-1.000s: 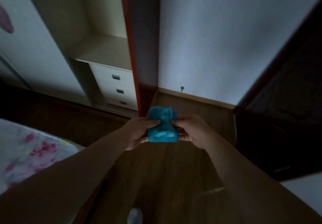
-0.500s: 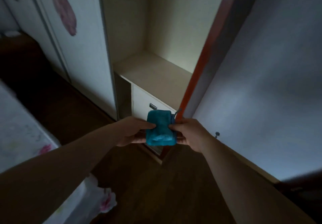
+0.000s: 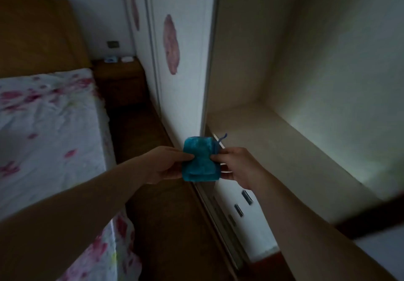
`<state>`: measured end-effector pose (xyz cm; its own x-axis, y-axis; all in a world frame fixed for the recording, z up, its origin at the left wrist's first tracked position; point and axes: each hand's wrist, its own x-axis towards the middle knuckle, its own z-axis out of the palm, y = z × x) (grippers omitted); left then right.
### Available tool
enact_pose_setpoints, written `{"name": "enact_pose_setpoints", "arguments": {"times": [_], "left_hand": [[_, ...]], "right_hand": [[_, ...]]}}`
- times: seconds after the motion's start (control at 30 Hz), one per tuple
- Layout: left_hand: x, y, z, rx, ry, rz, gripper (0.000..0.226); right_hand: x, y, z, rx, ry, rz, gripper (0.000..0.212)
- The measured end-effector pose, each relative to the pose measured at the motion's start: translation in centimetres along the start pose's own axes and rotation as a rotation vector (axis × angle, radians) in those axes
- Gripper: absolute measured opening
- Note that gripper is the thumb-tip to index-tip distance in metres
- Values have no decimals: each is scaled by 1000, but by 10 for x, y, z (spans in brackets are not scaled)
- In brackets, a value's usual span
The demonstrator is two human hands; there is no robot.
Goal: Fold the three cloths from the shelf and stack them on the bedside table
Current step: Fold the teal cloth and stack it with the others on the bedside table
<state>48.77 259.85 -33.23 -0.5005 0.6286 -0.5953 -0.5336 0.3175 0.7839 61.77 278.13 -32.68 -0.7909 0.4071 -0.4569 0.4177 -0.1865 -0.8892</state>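
The bed (image 3: 48,127) fills the left of the view, the wardrobe (image 3: 181,62) runs up the middle, and its open shelf (image 3: 273,132) lies to the right, pale and bare where it shows. Between bed and wardrobe a strip of dark floor leads away to the bedside table (image 3: 119,77), which stands in the far corner against the headboard, well apart from the hands and up and to their left. That is the relation the next move seems to turn on: the table lies ahead-left, so the left arm is on the nearer side, though both hands would have to travel the whole strip to reach it. The cloth (image 3: 200,159) is held in the air in front of the wardrobe edge, already a small folded teal block, its long axis running roughly away from the person, a folded flap along its near edge. The left hand (image 3: 168,163) pinches its left side, thumb on top; the right hand (image 3: 234,164) pinches the right side likewise. A thin loop sticks up from the cloth's far right corner. Two small pale things sit at the back of the table, too dim and small to name; whether they are cloths I cannot tell. The room is dark and the fingers beneath the cloth are hidden.
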Motion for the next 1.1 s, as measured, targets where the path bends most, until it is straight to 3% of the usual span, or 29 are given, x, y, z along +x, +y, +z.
{"name": "enact_pose_setpoints", "arguments": {"times": [0.17,0.33,0.43,0.53,0.77,1.1], "left_hand": [[26,48,-41,-80,190,37,30],[39,83,-88,-177,323,62,38],[50,107,-120,-207,404,92,25],[73,126,-159,-237,449,99,28],[154,196,-280,-278,480,80,30],[259,355,-434,-288,412,93,26]], "right_hand": [[99,-51,28,-67,-197,14,20],[165,-94,71,-125,-324,0,21],[205,-123,102,-178,-386,-29,23],[249,-147,136,-212,-420,-32,24],[384,-205,226,-272,-434,-18,27],[565,-330,322,-276,-418,-21,21]]}}
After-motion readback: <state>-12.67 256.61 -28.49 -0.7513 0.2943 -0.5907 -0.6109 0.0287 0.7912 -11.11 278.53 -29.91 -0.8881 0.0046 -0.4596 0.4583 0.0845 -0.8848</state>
